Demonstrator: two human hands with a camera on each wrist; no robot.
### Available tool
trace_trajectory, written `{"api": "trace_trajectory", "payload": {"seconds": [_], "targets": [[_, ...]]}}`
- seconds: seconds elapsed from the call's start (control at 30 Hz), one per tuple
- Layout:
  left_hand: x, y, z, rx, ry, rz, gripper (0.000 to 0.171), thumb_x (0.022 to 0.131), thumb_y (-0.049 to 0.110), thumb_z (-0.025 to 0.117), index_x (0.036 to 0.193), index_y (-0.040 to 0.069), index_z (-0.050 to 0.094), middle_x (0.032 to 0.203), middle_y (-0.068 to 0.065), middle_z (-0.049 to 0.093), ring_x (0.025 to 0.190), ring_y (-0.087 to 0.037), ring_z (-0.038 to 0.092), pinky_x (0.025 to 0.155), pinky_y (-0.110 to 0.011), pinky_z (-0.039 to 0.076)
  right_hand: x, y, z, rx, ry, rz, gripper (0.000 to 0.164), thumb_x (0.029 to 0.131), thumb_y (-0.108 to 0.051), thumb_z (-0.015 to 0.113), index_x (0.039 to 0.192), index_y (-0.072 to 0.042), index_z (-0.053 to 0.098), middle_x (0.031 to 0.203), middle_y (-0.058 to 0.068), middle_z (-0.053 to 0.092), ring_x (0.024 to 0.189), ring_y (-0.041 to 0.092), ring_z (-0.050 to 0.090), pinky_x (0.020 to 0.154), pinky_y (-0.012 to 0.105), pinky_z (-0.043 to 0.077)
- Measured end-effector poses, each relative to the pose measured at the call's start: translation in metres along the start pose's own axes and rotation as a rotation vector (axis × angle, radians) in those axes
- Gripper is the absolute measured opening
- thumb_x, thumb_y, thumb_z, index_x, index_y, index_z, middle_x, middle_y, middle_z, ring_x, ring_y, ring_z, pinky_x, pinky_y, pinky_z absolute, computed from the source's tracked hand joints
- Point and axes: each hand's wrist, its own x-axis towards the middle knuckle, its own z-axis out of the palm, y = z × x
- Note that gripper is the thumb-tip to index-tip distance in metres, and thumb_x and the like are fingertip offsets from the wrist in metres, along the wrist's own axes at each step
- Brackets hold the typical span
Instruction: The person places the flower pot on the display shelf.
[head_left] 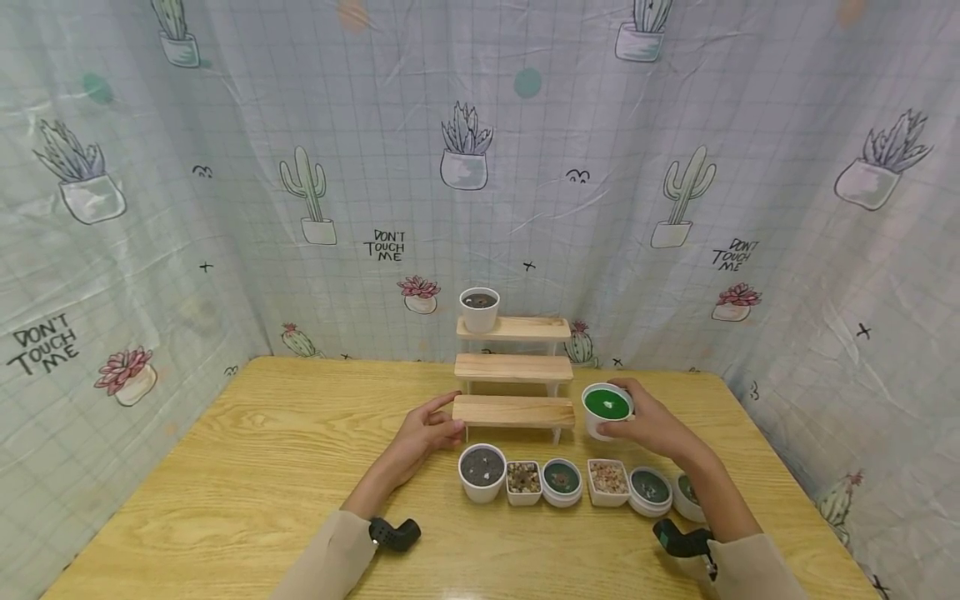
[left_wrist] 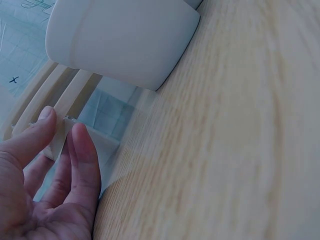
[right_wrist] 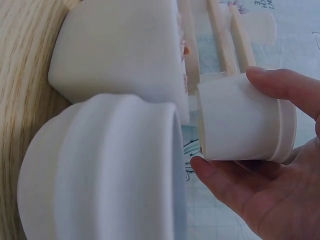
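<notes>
Pale grey curtain (head_left: 555,233) fills the upper frame behind the wood-grain bench (head_left: 300,417). At centre, the left hand (head_left: 418,437) has its fingers gripping the left end of the three-tier stand (head_left: 513,365); right of it, the right hand's (head_left: 654,423) fingers grip a green-topped white pot (head_left: 607,406). Loading seems early: one grey-topped pot (head_left: 480,312) on the top tier, six filled pots (head_left: 562,482) at lower centre to lower right. Printed lettering (head_left: 388,246): "DON'T TOUCH ME".
</notes>
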Motion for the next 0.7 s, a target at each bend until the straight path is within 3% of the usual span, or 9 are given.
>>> {"api": "trace_trajectory", "payload": {"seconds": [0.7], "targets": [[0.000, 0.001, 0.000, -0.003, -0.002, -0.011, 0.072, 0.098, 0.008, 0.069, 0.161, 0.009, 0.033, 0.098, -0.001, 0.072, 0.092, -0.013, 0.071, 0.082, -0.026, 0.062, -0.006, -0.019, -0.002, -0.008, 0.032, -0.047, 0.091, 0.093, -0.033, 0.078, 0.159, 0.000, 0.024, 0.146, 0.027, 0.048, 0.124, 0.037, 0.057, 0.094, 0.043, 0.055]]}}
